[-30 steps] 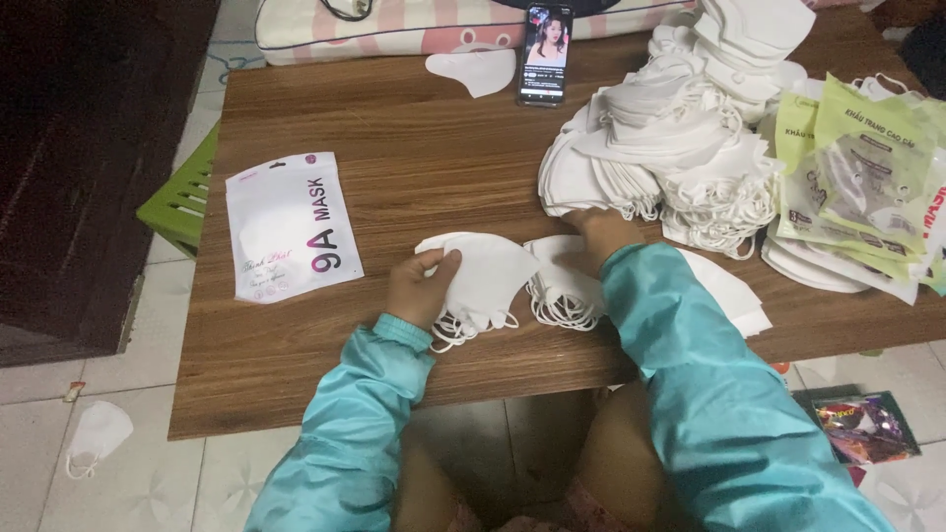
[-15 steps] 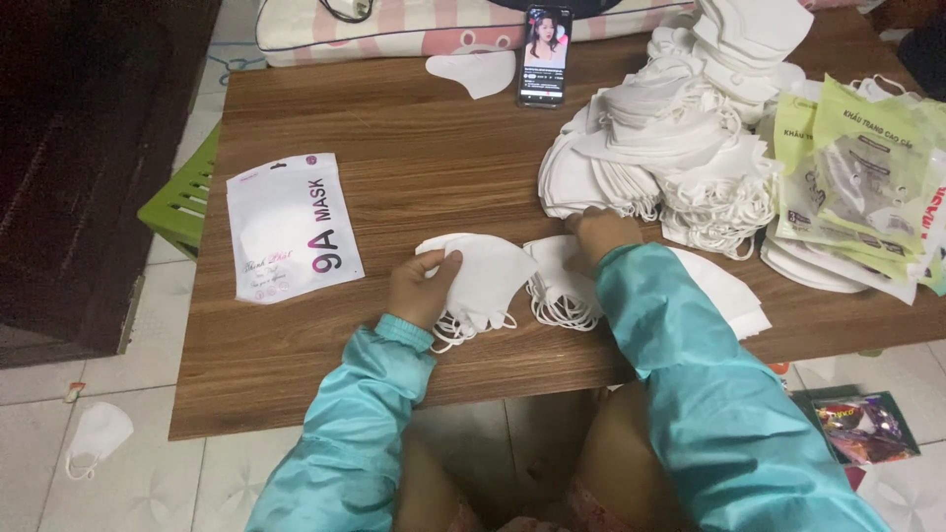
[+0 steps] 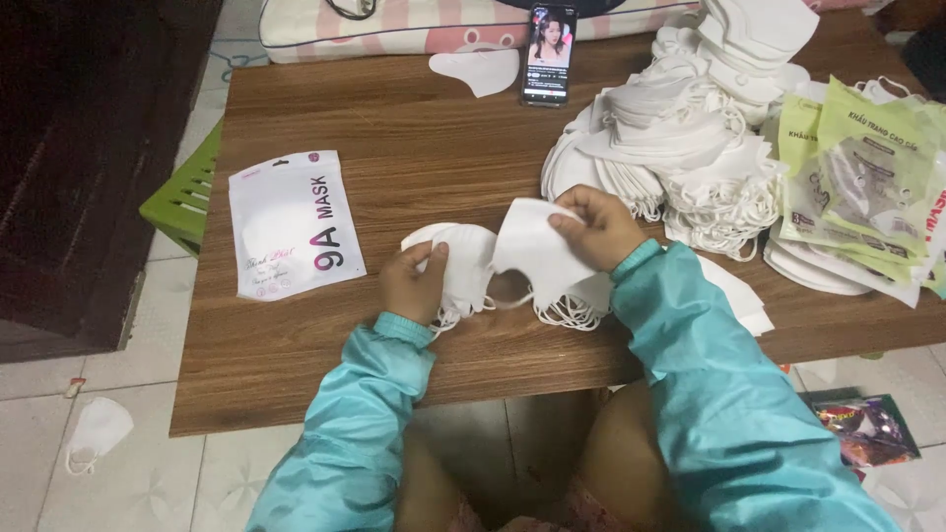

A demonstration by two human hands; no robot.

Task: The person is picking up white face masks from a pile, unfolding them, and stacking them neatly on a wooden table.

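Note:
My right hand pinches a single white face mask and holds it tilted above a small stack of white masks at the near middle of the wooden table. My left hand rests on the left side of that stack, pressing it down. Ear loops spill out beneath the lifted mask. Both arms wear teal sleeves.
A white mask packet lies flat to the left. A big heap of white masks and green packets fill the right side. A phone and one loose mask lie at the far edge. A mask lies on the tiled floor.
My right hand has risen from the stack, lifting one mask and swinging it left over the pile. My left hand stays on the stack.

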